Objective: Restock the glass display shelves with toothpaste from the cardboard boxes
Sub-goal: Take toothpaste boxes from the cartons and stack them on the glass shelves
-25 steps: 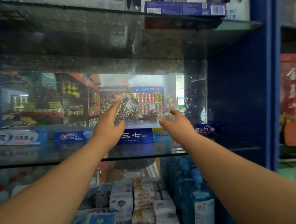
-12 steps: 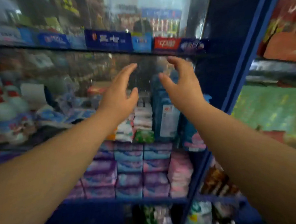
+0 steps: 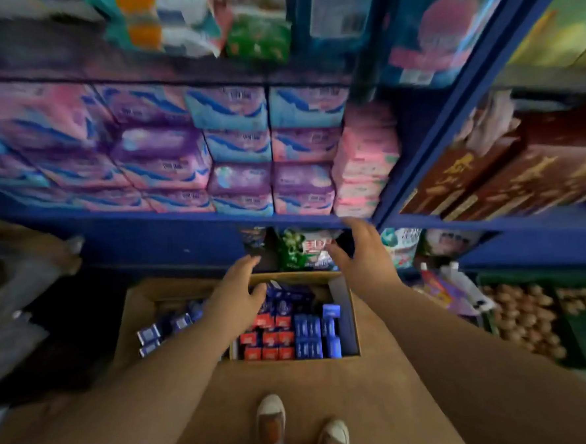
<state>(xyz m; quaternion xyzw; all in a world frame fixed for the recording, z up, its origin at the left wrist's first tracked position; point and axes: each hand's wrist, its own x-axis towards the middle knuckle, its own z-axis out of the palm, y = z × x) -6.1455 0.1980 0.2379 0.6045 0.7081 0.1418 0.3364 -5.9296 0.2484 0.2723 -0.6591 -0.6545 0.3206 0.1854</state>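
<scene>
Grips empty at open cardboard box (image 3: pixel 132 317).
Left grip (image 3: pixel 236 294), right grip (image 3: pixel 362 252): fingers apart; toothpaste packs (image 3: pixel 285 335) below, partly covered, labels blurred.

toothpaste cartons (image 3: pixel 284 332) stand in the cardboard box (image 3: pixel 351 321) on the floor, below the shelf unit (image 3: pixel 168 226).

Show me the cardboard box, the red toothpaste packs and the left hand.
cardboard box (image 3: pixel 295 278), head view, its far rim.
red toothpaste packs (image 3: pixel 268 341), head view, middle of the cluster.
left hand (image 3: pixel 236 291), head view, back of the hand.
</scene>
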